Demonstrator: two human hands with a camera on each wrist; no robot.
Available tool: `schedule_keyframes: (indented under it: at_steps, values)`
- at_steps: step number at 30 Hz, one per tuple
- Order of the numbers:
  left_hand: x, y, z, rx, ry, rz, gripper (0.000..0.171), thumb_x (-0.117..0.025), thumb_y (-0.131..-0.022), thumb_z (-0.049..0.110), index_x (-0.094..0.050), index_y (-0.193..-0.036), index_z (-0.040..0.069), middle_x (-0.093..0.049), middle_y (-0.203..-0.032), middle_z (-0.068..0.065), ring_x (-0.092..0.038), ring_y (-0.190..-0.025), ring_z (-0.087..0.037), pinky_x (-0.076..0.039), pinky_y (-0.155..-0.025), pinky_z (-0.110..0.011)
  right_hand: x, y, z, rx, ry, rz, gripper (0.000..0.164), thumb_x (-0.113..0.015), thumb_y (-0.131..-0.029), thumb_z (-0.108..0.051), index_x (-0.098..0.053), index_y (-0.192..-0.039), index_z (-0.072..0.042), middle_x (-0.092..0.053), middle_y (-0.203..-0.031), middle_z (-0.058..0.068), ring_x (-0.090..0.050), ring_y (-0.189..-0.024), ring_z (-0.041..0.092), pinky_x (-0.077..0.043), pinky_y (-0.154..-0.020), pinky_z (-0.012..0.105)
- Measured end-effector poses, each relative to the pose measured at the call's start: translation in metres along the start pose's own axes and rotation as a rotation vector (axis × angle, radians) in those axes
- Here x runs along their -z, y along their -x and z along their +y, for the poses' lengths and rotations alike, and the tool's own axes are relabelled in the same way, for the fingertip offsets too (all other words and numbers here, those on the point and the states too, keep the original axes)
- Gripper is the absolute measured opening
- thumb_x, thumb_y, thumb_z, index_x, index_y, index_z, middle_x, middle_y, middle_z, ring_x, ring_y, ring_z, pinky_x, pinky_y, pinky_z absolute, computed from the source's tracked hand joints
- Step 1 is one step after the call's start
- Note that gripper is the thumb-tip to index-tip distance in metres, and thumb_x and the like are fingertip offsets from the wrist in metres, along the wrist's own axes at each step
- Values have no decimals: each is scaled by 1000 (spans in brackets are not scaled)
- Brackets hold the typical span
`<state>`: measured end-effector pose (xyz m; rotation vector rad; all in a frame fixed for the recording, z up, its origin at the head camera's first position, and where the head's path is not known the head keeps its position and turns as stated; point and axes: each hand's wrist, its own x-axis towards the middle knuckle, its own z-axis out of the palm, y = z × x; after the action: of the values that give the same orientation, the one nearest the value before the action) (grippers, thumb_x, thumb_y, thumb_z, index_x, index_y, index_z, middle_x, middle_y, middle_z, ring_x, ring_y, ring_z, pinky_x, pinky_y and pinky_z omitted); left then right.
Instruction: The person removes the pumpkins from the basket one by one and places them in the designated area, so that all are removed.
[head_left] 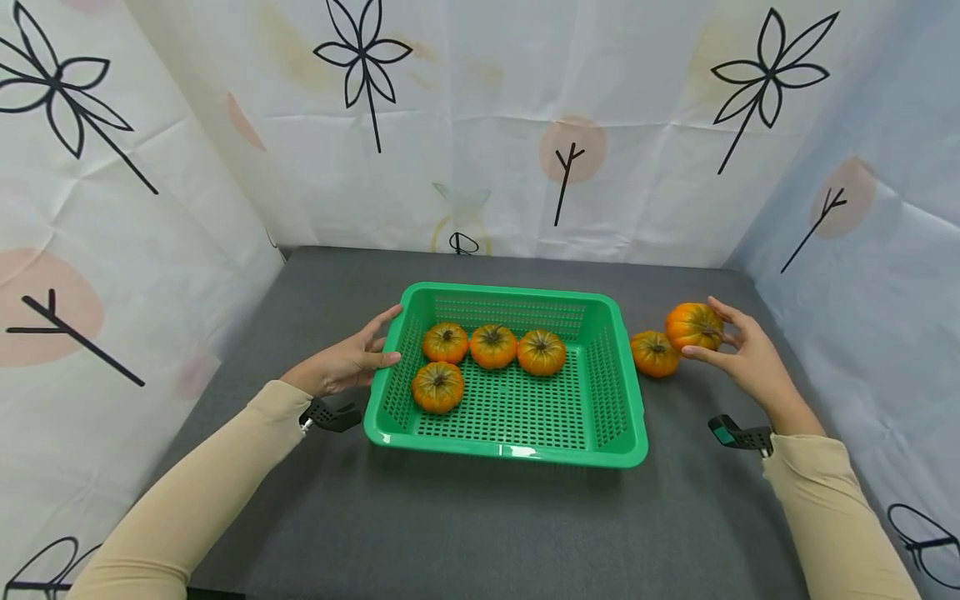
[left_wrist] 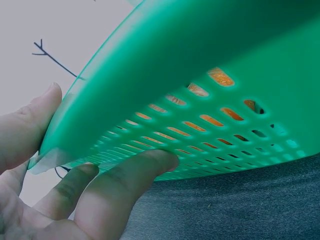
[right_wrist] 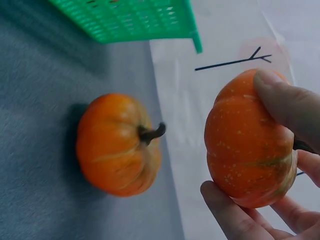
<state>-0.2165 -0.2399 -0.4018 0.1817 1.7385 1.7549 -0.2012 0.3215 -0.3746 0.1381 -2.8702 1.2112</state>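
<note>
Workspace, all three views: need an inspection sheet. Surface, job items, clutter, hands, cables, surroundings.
Surface: grey table, under the basket.
Job items: green basket holding four pumpkins; loose pumpkin on the table to its right; held pumpkin in the right hand.
Clutter: nothing seen.
Hands: left hand grips the basket's left side; right hand grips its pumpkin beyond the basket's right side. Black device on each wrist.
Cables: none identifiable.
Surroundings: patterned sheets behind and on both sides.
</note>
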Motion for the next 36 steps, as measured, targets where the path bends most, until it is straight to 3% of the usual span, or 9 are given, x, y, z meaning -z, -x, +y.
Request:
schedule_keyframes:
  at_steps: [4,14,22,36]
  values:
    - [0,0,0,3,2,2,94,-59,-96,9,8,-153,44,-8,-161,-16,-42,-132,-46,-51,-93,-56,-2,1,9,-36,19,11,91,-72,-88,-38,-19,-156,-9,-20,-151,32,-33,-127,57,-35,-97,71]
    - [-1,0,1,8,9,4,95,-59,-97,8,8,-153,43,-10,-161,-17,-48,-128,-43,-52,-92,-56,-5,0,27,-118,-1,14,90,-70,-89,-40,-18,-155,-7,-12,-156,31,-23,-133,59,-30,-101,71]
    - [-1,0,1,3,4,1,95,-60,-96,10,9,-153,43,-9,-161,-18,-43,-131,-47,-51,-92,-57,-5,-1,38,-153,19,-11,89,-66,-91,-41,-15,-156,-7,-7,-157,31,-21,-131,62,-30,-98,74]
    - [-1,1,2,3,9,0,96,-60,-96,9,10,-154,41,-8,-161,-16,-41,-132,-47,-50,-93,-58,-9,-3,61,-173,75,-32,90,-67,-90,-44,-19,-154,-4,-17,-154,33,-26,-129,61,-33,-96,73]
